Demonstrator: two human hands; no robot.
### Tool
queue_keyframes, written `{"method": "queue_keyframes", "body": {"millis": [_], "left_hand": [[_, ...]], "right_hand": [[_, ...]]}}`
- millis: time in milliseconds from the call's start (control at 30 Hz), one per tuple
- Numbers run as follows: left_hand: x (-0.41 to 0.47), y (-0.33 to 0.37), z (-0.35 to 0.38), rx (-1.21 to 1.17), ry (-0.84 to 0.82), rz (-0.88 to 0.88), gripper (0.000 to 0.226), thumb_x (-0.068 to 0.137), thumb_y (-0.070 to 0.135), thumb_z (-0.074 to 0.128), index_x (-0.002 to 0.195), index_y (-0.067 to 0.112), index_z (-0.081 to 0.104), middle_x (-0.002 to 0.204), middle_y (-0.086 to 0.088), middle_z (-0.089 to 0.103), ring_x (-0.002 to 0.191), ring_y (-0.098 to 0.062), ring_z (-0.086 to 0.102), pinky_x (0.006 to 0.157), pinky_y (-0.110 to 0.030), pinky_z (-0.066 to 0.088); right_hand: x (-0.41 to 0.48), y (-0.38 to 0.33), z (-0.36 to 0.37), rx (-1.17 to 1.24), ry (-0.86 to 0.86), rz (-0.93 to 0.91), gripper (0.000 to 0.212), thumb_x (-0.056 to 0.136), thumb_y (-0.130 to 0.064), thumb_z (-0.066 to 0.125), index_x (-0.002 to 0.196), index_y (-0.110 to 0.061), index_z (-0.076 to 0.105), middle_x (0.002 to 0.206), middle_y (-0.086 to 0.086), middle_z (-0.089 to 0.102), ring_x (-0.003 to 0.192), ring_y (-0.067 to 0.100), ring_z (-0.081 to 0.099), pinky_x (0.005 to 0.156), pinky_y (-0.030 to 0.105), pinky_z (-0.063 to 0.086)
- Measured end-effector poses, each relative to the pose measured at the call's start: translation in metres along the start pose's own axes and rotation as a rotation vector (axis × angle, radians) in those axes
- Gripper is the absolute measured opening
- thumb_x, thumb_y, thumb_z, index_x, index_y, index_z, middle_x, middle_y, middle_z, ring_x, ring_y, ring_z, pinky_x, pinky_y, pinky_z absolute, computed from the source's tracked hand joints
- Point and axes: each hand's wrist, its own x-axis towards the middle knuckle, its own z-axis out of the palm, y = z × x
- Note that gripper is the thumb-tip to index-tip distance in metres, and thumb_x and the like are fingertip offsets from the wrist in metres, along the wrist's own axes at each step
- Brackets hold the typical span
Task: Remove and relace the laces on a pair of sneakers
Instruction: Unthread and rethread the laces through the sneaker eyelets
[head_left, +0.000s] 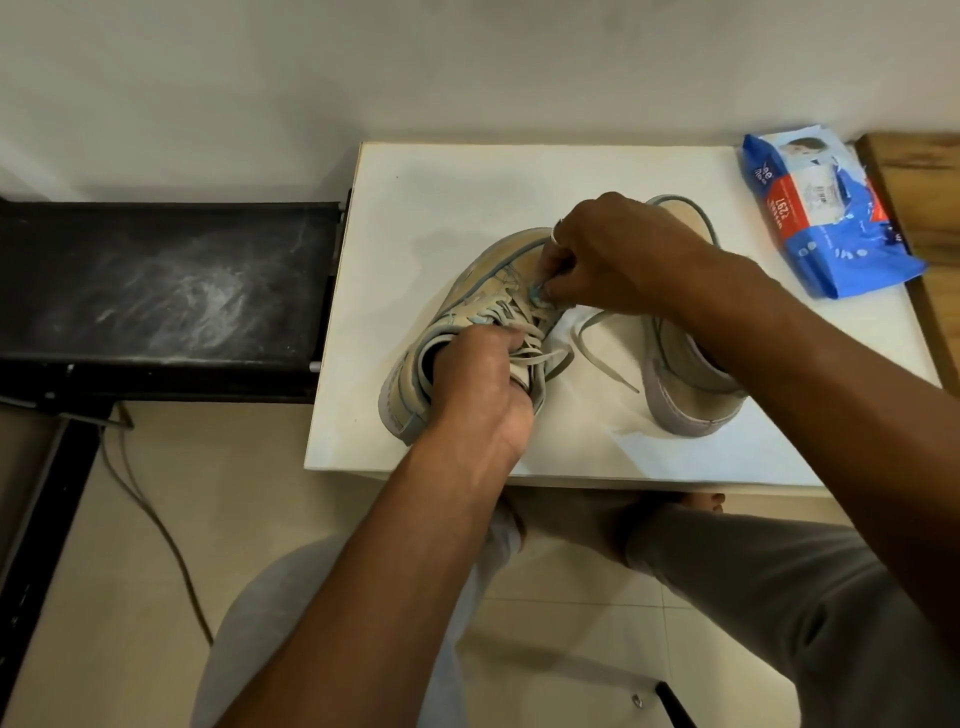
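Two beige sneakers with grey trim stand on a white table (597, 447). The left sneaker (467, 296) points away from me, its pale lace (524, 358) partly threaded and loose over the tongue. My left hand (475, 387) grips this shoe at its opening, fingers curled around the tongue area. My right hand (618, 254) reaches across and pinches the lace near the front eyelets. The right sneaker (685, 384) sits behind my right forearm, mostly hidden. A loose grey lace (597, 348) lies on the table between the shoes.
A blue and red packet of wipes (821, 208) lies at the table's back right corner. A wooden surface (930, 208) adjoins the right edge. A black dusty shelf (166, 291) stands to the left. A cable (156, 525) trails on the tiled floor. My knees are under the table's front edge.
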Motion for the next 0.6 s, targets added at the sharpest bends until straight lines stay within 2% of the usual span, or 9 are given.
{"method": "queue_keyframes", "body": {"millis": [100,167,267,367,433,500,567,600], "left_hand": [[-0.001,0.002,0.0,0.013,0.004,-0.016,0.026,0.081,-0.01,0.056,0.097,0.006,0.068,0.11,-0.017,0.07,0.1,-0.032,0.068,0.09,-0.044,0.055],[-0.001,0.004,-0.001,0.018,0.003,-0.035,0.027,0.082,-0.009,0.056,0.101,0.006,0.067,0.109,-0.015,0.07,0.093,-0.028,0.068,0.08,-0.037,0.057],[-0.002,0.005,0.0,0.0,-0.001,-0.045,0.025,0.083,-0.011,0.053,0.095,0.006,0.066,0.101,-0.015,0.069,0.085,-0.028,0.066,0.07,-0.035,0.056],[-0.005,0.003,0.002,0.008,0.014,-0.042,0.025,0.084,-0.011,0.053,0.096,0.006,0.066,0.105,-0.015,0.07,0.088,-0.028,0.067,0.078,-0.038,0.056],[-0.005,0.001,0.003,0.023,0.019,-0.036,0.024,0.084,-0.01,0.053,0.094,0.007,0.066,0.106,-0.015,0.07,0.091,-0.028,0.066,0.083,-0.039,0.054],[-0.005,0.003,0.002,0.016,0.009,-0.034,0.024,0.084,-0.01,0.053,0.09,0.009,0.066,0.102,-0.014,0.069,0.088,-0.027,0.066,0.076,-0.037,0.056],[-0.004,0.004,0.002,0.005,-0.007,-0.04,0.025,0.085,-0.011,0.052,0.092,0.009,0.065,0.098,-0.013,0.069,0.081,-0.025,0.066,0.063,-0.032,0.056],[-0.004,0.005,0.002,0.006,-0.005,-0.042,0.025,0.085,-0.011,0.052,0.094,0.009,0.066,0.098,-0.013,0.069,0.08,-0.024,0.065,0.062,-0.031,0.055]], "right_hand": [[0.004,0.0,0.012,-0.104,0.224,0.063,0.015,0.082,-0.027,0.065,0.092,-0.019,0.074,0.084,0.01,0.068,0.073,0.033,0.062,0.061,0.032,0.044],[0.006,-0.001,0.017,-0.125,0.262,0.082,0.017,0.084,-0.025,0.063,0.093,-0.015,0.073,0.084,0.013,0.067,0.073,0.036,0.062,0.061,0.034,0.045],[0.004,-0.004,0.013,-0.014,0.109,0.014,0.013,0.081,-0.023,0.063,0.088,-0.019,0.073,0.08,0.006,0.069,0.071,0.028,0.062,0.063,0.038,0.054],[0.003,-0.004,0.004,0.072,-0.017,-0.007,0.009,0.079,-0.023,0.067,0.083,-0.02,0.074,0.077,0.001,0.07,0.073,0.024,0.063,0.068,0.044,0.058],[0.004,-0.002,0.003,0.119,-0.035,0.02,0.009,0.078,-0.023,0.068,0.082,-0.018,0.074,0.076,0.003,0.07,0.074,0.025,0.065,0.069,0.044,0.058],[0.006,-0.002,0.009,0.11,0.048,0.046,0.009,0.078,-0.024,0.067,0.081,-0.019,0.073,0.075,0.004,0.069,0.072,0.026,0.064,0.064,0.041,0.057],[0.007,-0.002,0.018,0.017,0.191,0.087,0.012,0.081,-0.024,0.063,0.085,-0.019,0.073,0.078,0.006,0.068,0.071,0.029,0.063,0.06,0.035,0.051],[0.008,-0.002,0.021,-0.04,0.257,0.104,0.014,0.082,-0.023,0.061,0.088,-0.018,0.073,0.079,0.007,0.069,0.07,0.031,0.063,0.059,0.034,0.05]]}}
